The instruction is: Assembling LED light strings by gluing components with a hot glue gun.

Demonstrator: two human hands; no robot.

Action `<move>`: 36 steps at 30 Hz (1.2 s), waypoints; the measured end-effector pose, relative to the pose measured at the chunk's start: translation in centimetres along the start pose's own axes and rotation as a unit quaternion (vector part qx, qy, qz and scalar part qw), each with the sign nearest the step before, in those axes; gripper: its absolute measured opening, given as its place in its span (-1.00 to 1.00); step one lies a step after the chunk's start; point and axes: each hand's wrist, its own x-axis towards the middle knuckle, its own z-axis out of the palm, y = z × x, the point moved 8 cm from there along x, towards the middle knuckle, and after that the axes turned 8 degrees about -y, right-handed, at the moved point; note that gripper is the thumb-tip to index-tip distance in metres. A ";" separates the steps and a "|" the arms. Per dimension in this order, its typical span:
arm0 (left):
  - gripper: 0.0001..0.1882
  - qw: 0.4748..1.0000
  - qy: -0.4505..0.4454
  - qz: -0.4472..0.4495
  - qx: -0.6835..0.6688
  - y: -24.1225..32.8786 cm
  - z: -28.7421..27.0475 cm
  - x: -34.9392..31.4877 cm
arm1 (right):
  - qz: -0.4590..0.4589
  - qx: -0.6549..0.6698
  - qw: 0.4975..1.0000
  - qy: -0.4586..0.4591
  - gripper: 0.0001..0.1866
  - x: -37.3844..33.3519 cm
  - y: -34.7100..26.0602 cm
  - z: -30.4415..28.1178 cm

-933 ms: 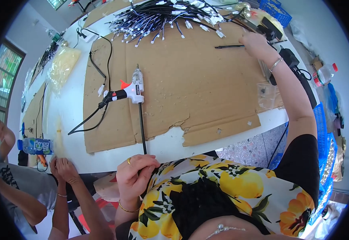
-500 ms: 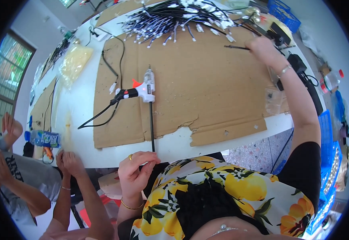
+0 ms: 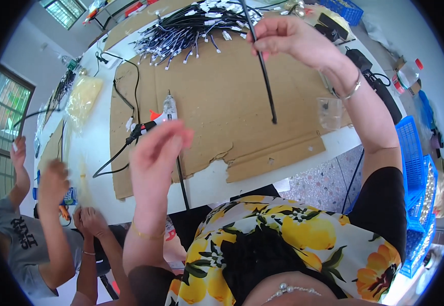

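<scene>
My right hand (image 3: 288, 41) is raised over the far right part of the cardboard, closed around a long thin black stick (image 3: 265, 76). The stick slants downward, its lower end free above the cardboard, its top running out of the picture. My left hand (image 3: 155, 148), blurred by motion, is lifted in front of the glue gun, fingers loosely bent and apart with nothing visible in them. The white glue gun (image 3: 169, 109) lies on the cardboard, a black glue stick (image 3: 182, 183) reaching from its back over the table edge. My left hand hides part of its body.
A heap of black cables (image 3: 196, 30) with white connectors covers the far side of the cardboard sheet (image 3: 232, 117). A clear plastic box (image 3: 330, 113) stands at right. Blue crates (image 3: 415, 204) are beside me. At left, co-workers' hands (image 3: 92, 222) and a yellowish plastic bag (image 3: 83, 102).
My right hand has come inward from the far right, bringing the black stick upright over the cardboard. My left hand has risen from the table edge toward the glue gun. A co-worker's hands moved.
</scene>
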 end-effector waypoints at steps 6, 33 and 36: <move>-0.68 0.994 -0.073 -0.065 -0.053 -2.9 4.8 5.0 | 0.073 0.064 0.995 -0.006 -0.81 -0.4 1.6 3.0; -0.86 0.989 -0.070 -0.068 -0.111 -4.6 9.6 6.7 | 0.118 -0.054 0.987 0.090 -0.70 -3.3 2.2 -1.4; -0.85 0.988 -0.042 -0.081 -0.124 -5.1 9.1 7.1 | 0.137 -0.117 0.975 0.126 -0.69 -4.8 2.8 -5.1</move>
